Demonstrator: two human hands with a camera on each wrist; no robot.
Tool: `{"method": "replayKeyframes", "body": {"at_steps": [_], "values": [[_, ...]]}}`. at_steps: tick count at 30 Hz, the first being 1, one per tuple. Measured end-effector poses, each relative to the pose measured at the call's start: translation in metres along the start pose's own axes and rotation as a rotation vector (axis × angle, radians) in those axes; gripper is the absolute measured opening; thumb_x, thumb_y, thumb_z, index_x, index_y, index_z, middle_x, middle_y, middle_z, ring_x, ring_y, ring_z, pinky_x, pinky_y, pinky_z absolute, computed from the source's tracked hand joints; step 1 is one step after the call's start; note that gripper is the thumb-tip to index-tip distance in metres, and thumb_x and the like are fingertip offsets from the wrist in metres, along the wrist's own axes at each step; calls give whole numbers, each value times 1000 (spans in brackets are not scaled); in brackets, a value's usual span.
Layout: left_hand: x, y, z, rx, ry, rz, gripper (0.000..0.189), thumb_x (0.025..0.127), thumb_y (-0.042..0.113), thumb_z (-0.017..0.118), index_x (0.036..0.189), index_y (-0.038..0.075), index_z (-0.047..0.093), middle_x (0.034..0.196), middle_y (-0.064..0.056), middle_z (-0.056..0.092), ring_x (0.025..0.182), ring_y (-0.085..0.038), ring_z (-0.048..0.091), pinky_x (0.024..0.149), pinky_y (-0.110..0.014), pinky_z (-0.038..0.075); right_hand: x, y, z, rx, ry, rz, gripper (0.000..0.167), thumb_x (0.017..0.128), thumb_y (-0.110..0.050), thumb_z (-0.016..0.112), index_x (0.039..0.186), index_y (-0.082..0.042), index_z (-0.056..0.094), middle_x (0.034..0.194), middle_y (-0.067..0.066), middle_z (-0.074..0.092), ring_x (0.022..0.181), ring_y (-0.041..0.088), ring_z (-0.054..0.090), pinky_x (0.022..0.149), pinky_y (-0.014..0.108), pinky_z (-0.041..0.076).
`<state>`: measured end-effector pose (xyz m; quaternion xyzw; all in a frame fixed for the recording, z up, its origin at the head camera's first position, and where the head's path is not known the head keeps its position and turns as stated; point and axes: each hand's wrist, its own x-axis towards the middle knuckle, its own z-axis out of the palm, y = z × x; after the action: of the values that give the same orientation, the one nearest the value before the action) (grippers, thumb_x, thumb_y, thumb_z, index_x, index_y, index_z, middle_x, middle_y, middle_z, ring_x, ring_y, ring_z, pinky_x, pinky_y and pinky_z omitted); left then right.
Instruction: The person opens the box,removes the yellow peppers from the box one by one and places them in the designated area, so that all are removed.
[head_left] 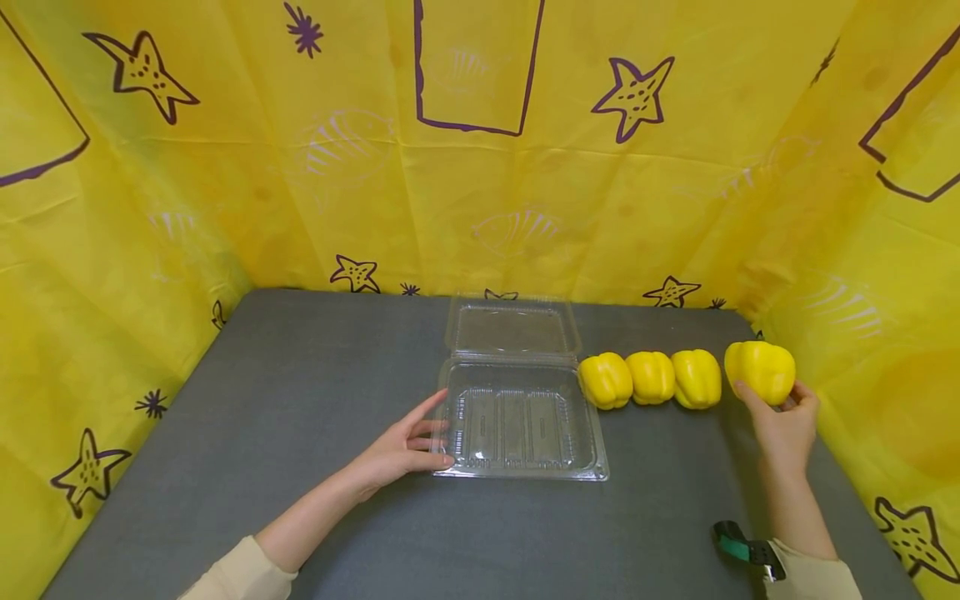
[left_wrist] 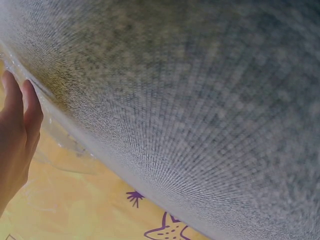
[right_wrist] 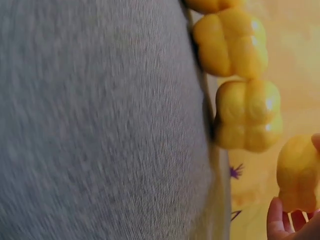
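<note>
A clear plastic clamshell container (head_left: pixel 525 476) lies on the grey table with its lid (head_left: pixel 517 331) folded back, away from me. My left hand (head_left: pixel 396 450) touches the left side of the container's base, its fingers spread along the edge and the thumb at the front corner. To the right, my right hand (head_left: pixel 786 427) grips a yellow bell pepper (head_left: pixel 761 371) from below and the side. In the right wrist view, this pepper (right_wrist: pixel 297 172) is raised off the table. Three more yellow bell peppers (head_left: pixel 651 377) sit in a row between the container and the held one.
The grey table (head_left: pixel 315 375) runs back to a yellow cloth wall (head_left: pixel 480 192) with starfish drawings. More of this cloth hangs along both sides. A dark band with a green part (head_left: pixel 738 547) is on the right wrist.
</note>
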<state>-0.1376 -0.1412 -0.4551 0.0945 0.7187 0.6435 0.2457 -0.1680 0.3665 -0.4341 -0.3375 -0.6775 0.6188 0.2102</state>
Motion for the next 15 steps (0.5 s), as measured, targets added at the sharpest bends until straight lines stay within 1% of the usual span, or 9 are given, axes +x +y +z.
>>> {"method": "replayKeyframes", "body": {"at_steps": [3, 7, 9, 12, 15], "values": [[0, 0, 1, 6, 3, -2, 94, 84, 13, 77, 157, 26, 19, 145, -27, 40, 119, -36, 55, 88, -38, 51, 8, 2, -3, -16, -6, 11, 78, 74, -20, 87, 134, -20, 38, 110, -12, 42, 90, 2, 46, 71, 9, 40], [0, 0, 0, 14, 4, -2, 94, 84, 14, 77, 157, 26, 19, 145, -27, 41, 119, -36, 55, 88, -38, 51, 16, 7, -5, -121, -11, 0, 76, 75, -23, 85, 135, -17, 37, 109, -12, 40, 87, 2, 44, 75, 12, 39], [0, 0, 0, 17, 4, -1, 95, 83, 15, 78, 157, 25, 19, 144, -27, 41, 119, -36, 55, 88, -38, 51, 18, 9, -6, -188, -15, -19, 77, 77, -26, 83, 137, -13, 37, 110, -12, 40, 88, 3, 42, 79, 16, 37], [0, 0, 0, 21, 3, -1, 95, 83, 15, 78, 157, 25, 19, 144, -27, 41, 120, -36, 54, 89, -38, 51, 22, 12, -6, -264, -18, -40, 77, 78, -28, 81, 138, -7, 37, 113, -7, 41, 97, 12, 43, 86, 21, 36], [0, 1, 0, 26, 4, -3, 95, 83, 15, 78, 157, 25, 19, 145, -26, 41, 120, -36, 54, 89, -38, 50, 24, 14, -6, -330, -29, -61, 83, 80, -30, 78, 141, 2, 33, 121, 4, 43, 110, 25, 40, 94, 28, 34]]}}
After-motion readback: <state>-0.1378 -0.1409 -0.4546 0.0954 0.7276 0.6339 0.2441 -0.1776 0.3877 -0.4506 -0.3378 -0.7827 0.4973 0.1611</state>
